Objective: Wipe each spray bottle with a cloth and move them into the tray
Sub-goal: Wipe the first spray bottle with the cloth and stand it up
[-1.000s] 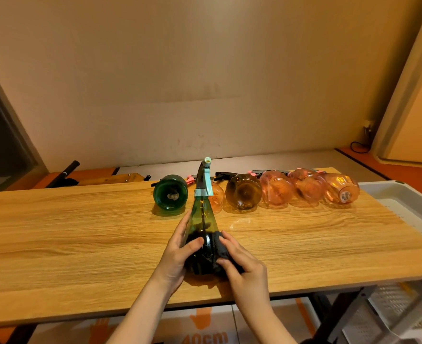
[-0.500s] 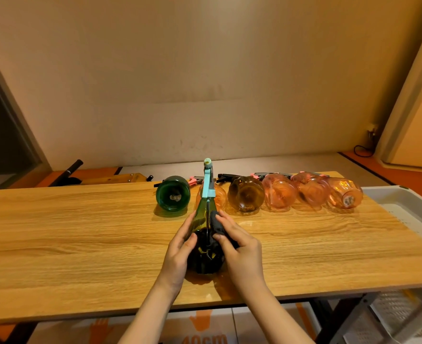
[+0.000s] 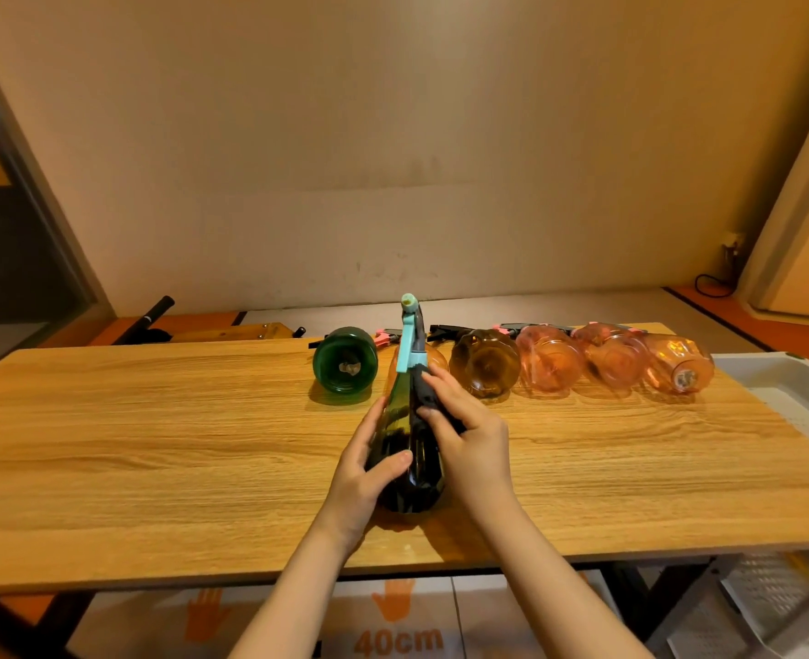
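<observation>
A dark green spray bottle (image 3: 405,449) with a teal trigger head stands tilted on the wooden table (image 3: 155,444), nozzle pointing away from me. My left hand (image 3: 369,468) grips its lower body from the left. My right hand (image 3: 464,430) presses a dark cloth (image 3: 424,394) against the bottle's upper right side, just below the teal head. A row of bottles lies behind: a green one (image 3: 344,358), a brown one (image 3: 486,363) and three pink ones (image 3: 616,356). The white tray (image 3: 773,378) sits at the table's right end.
Another orange bottle (image 3: 433,359) lies partly hidden behind the held one. Black rods and wooden pieces (image 3: 231,331) lie on the floor beyond the table's far edge. A cardboard box (image 3: 393,625) and a white rack sit below the near edge.
My right hand has slid the cloth up the bottle, from near its base to just under the teal head. My left hand keeps its hold low on the bottle.
</observation>
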`<state>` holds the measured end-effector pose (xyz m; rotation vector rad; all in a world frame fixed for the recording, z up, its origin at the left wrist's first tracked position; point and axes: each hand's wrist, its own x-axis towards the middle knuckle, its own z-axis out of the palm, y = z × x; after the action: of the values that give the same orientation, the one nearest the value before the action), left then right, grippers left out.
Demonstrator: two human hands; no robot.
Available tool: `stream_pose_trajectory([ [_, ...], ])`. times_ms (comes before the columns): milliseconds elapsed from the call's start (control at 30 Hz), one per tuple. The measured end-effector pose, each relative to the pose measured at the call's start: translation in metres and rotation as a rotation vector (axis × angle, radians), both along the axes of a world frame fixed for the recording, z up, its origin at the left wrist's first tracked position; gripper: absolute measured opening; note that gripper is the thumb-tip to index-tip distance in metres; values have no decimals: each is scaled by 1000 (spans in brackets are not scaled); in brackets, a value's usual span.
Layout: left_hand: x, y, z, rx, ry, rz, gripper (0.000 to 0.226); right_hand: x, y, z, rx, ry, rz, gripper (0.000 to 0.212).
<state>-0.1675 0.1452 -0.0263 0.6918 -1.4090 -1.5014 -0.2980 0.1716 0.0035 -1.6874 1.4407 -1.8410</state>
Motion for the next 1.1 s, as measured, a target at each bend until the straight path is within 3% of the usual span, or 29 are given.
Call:
stream_pose_trajectory([
  [600, -3, -7, -5, 1, -6, 105, 63, -1, 28, -43, 39, 58, -19, 47],
  [967, -5, -8, -7, -30, 16, 242, 55, 7, 41, -60, -58, 237, -84, 53],
  [1100, -5, -9, -7, 13, 53, 244, 41, 5, 39, -58, 9, 131, -80, 54],
])
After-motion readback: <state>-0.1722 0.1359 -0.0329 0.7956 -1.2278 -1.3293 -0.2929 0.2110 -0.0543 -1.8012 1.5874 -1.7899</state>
